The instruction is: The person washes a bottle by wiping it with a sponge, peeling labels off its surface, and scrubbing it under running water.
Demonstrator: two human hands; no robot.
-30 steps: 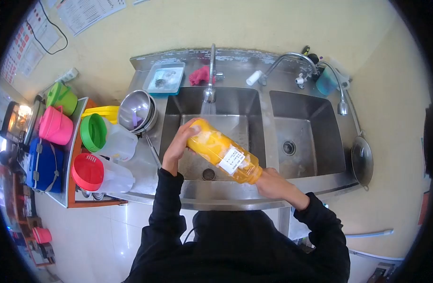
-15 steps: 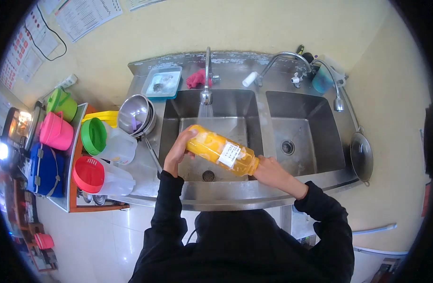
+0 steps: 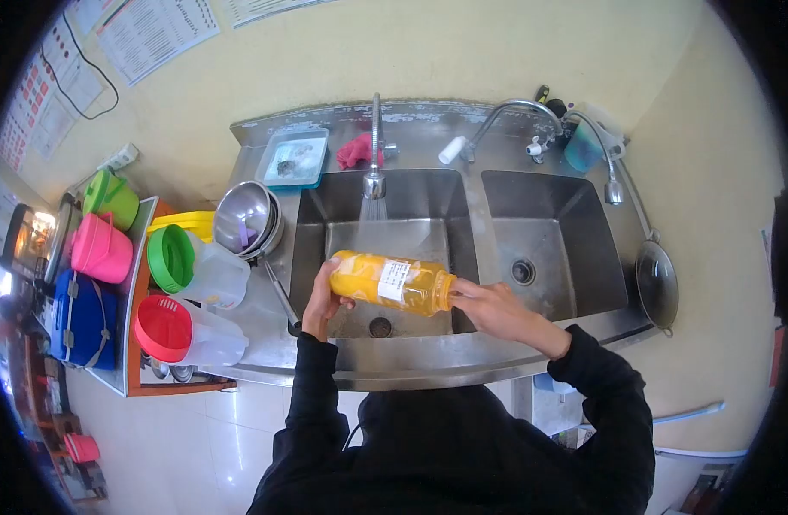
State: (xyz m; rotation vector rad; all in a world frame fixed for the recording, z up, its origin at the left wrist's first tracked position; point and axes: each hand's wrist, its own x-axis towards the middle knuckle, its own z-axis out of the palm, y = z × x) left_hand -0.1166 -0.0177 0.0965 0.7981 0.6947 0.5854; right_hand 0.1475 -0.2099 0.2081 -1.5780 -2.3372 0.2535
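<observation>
A yellow, see-through bottle (image 3: 364,276) with a white label and whitish foam-like patches lies nearly level above the left sink basin. My left hand (image 3: 322,302) is closed around its base end, thumb on top. At the bottle's mouth, on the right, my right hand (image 3: 501,313) is closed with its fingers at the rim; whether any fingertips are inside cannot be seen. Behind the bottle, water runs from the left faucet (image 3: 374,184) into the left basin (image 3: 338,193).
The right basin (image 3: 553,249) has a faucet above it. Nested metal bowls (image 3: 243,215) and a long-handled pan stand left of the sink. Beside them are plastic jugs with a green lid (image 3: 170,257) and a red lid (image 3: 164,329). A wok lid (image 3: 657,287) leans at right.
The bottle has turned from a slant to nearly level and shifted slightly left. My right hand has drawn back a little, showing more of its fingers at the mouth. Water still runs.
</observation>
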